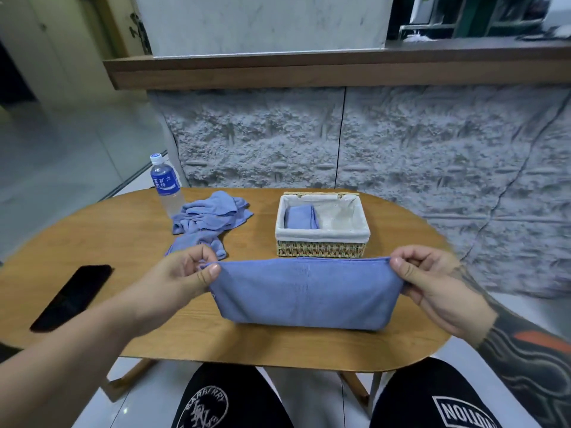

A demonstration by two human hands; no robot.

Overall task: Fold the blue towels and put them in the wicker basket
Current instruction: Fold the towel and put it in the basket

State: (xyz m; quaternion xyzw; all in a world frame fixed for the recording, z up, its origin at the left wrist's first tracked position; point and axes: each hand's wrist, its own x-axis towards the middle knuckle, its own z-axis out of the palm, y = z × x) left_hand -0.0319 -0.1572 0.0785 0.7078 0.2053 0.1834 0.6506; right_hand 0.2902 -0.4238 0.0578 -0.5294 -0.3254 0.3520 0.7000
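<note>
Two rough grey stone-textured wall panels (432, 143) fill the back of the room, meeting at a dark vertical seam; above them runs a brown wooden ledge (309, 69), with a paler smooth slab standing on it. Pale glossy floor tiles (61, 156) stretch away on the left and show again under the table's near edge. The oval wooden table (123, 230), warm brown with visible grain, stands on slanted wooden legs with its far edge close against the panels; a person sits at its near side, black shorts with white print showing below.

Over the near middle of the table a blue towel (306, 291) is stretched wide, doubled over so that its fold hangs at the bottom, at or just above the wood; the left hand (179, 273) pinches its upper left corner between thumb and curled fingers; the right hand (432, 282), on a tattooed forearm, pinches the upper right corner the same way.

Just behind the towel stands the wicker basket (321, 250), rectangular, with a white cloth lining turned over its rim; one folded blue towel (301, 217) lies in its left half, and the right half shows bare lining. Left of the basket a crumpled heap of blue towels (210, 216) lies on the wood, its near end reaching the left hand's knuckles. A black phone (72, 296) lies flat and slanted near the table's left edge; a clear water bottle (165, 186) with a blue label and white cap stands upright at the far left, just beside the heap.
</note>
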